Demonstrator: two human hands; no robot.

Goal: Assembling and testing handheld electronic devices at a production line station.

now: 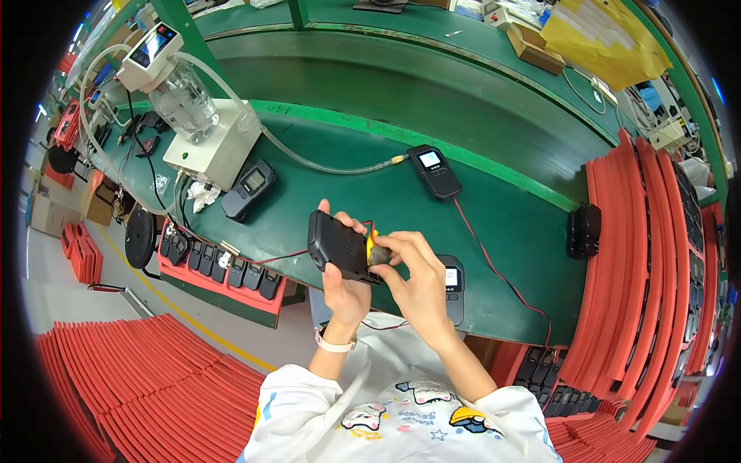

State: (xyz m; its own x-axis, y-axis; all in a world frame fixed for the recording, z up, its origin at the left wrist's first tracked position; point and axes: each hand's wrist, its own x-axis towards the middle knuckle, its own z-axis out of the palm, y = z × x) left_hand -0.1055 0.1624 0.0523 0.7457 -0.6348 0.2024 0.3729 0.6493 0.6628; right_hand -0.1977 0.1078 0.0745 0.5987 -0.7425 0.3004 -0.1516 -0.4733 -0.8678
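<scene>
My left hand (347,297) grips a black handheld device (338,243), tilted above the bench with its plain back toward me. At the device's right end my right hand (417,274) pinches a small yellow and grey piece (378,253) between thumb and fingers. Whether that piece is joined to the device is hidden by the fingers. A red wire passes close to both hands. Partly behind my right hand lies another handheld device (453,287) with a lit screen. Farther back, a black device (438,179) with a bright screen has a clear hose (324,166) running to its top.
A white box (220,147) with a clear bottle (185,108) stands at the back left, beside a grey handheld meter (251,191). Red trays (617,262) tower along the right edge. More red trays (154,378) fill the lower left. Red wires (494,251) cross the green bench (532,231).
</scene>
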